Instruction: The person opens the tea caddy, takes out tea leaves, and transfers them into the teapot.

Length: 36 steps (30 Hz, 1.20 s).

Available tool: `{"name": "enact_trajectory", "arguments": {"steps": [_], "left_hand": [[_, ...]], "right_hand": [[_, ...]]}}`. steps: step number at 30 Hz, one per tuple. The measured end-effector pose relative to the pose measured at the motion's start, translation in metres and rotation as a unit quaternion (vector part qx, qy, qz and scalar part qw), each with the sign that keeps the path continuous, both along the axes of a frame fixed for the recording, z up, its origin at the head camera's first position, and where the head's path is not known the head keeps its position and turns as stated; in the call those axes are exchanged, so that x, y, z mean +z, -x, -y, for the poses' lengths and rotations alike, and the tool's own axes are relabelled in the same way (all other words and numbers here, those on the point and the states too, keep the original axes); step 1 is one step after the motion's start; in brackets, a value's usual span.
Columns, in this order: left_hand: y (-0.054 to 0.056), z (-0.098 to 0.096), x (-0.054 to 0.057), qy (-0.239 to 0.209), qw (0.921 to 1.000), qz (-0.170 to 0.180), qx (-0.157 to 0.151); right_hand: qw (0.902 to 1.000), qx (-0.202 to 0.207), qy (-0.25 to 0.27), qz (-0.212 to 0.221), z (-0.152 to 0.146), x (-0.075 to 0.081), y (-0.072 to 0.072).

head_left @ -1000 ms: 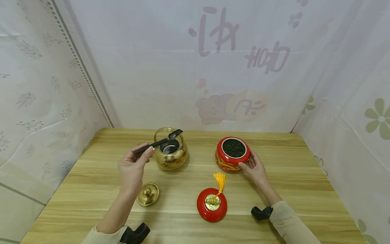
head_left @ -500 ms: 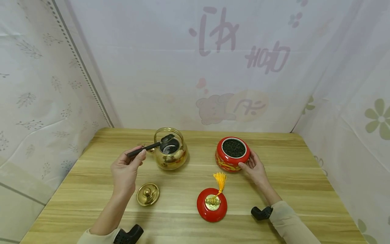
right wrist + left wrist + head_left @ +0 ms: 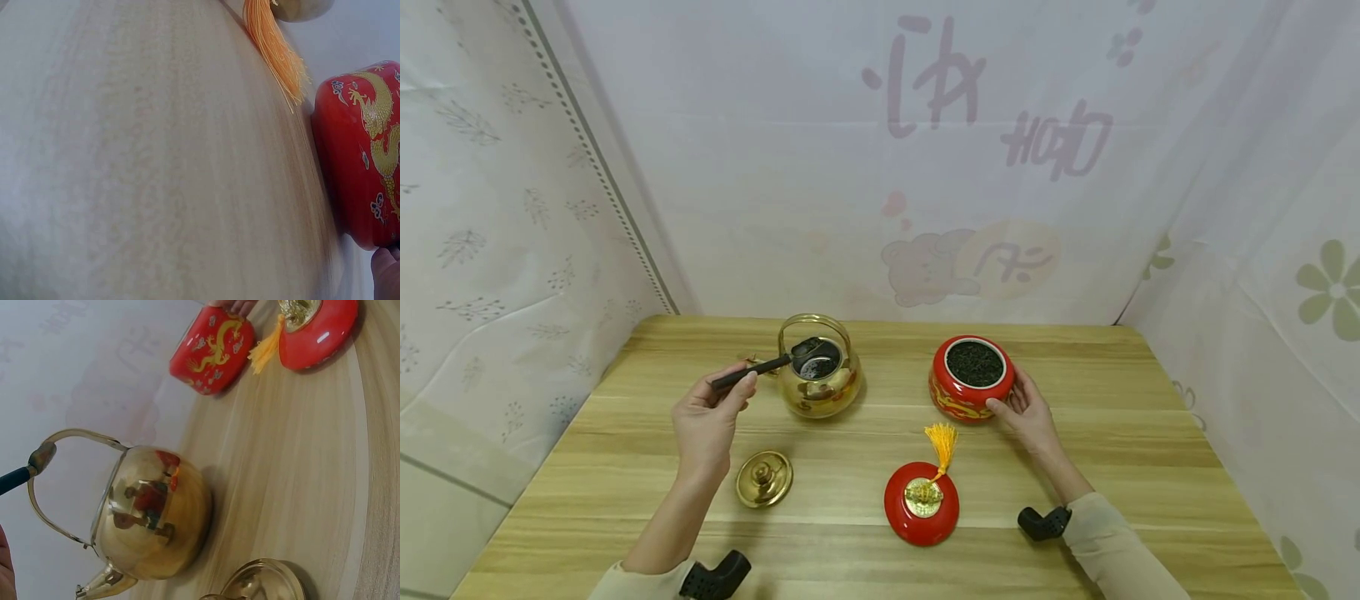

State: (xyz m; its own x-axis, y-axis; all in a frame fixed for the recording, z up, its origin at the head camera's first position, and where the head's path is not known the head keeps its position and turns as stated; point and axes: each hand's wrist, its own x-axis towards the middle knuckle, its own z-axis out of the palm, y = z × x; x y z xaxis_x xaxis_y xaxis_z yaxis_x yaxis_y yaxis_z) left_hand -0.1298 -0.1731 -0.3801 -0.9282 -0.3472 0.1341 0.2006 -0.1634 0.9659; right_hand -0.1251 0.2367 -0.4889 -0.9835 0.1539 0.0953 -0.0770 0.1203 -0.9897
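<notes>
My left hand (image 3: 706,421) pinches a black-handled tea scoop (image 3: 749,374) between thumb and fingers. Its bowl hangs over the mouth of a shiny brass teapot (image 3: 818,398), dark tea leaves showing in it. In the left wrist view the scoop's bowl (image 3: 42,457) is above the teapot's opening, overlapping the arched handle. Dark bits are visible inside the pot. To the right, my right hand (image 3: 1032,419) holds the side of a red jar (image 3: 950,395) with a gold dragon, full of dark tea leaves. Only a bit of that hand shows in the right wrist view.
A brass lid (image 3: 764,478) with a knob lies in front of the teapot. Near the jar rests a red lid (image 3: 922,528) with a gold ornament and a yellow tassel (image 3: 942,444). Patterned cloth (image 3: 865,208) hangs behind the wooden table (image 3: 842,533).
My left hand has moved a little left, bringing the scoop's bowl down and back from the teapot's handle to over its mouth. The right hand and jar keep their place.
</notes>
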Motion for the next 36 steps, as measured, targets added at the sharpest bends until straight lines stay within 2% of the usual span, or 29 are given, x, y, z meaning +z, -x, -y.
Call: {"name": "enact_trajectory", "arguments": {"steps": [10,22,36], "left_hand": [[0.005,0.002,-0.006,0.015,0.9999,0.006,0.001],[0.010,0.004,-0.011,0.053,0.9984,0.018,-0.001],[0.018,0.005,-0.015,0.084,0.9963,0.017,-0.006]], "right_hand": [[1.0000,-0.001,-0.002,0.003,0.000,0.000,0.000],[1.0000,-0.001,0.006,-0.002,0.000,-0.002,0.001],[1.0000,-0.001,0.006,-0.008,-0.001,-0.004,0.002]]}}
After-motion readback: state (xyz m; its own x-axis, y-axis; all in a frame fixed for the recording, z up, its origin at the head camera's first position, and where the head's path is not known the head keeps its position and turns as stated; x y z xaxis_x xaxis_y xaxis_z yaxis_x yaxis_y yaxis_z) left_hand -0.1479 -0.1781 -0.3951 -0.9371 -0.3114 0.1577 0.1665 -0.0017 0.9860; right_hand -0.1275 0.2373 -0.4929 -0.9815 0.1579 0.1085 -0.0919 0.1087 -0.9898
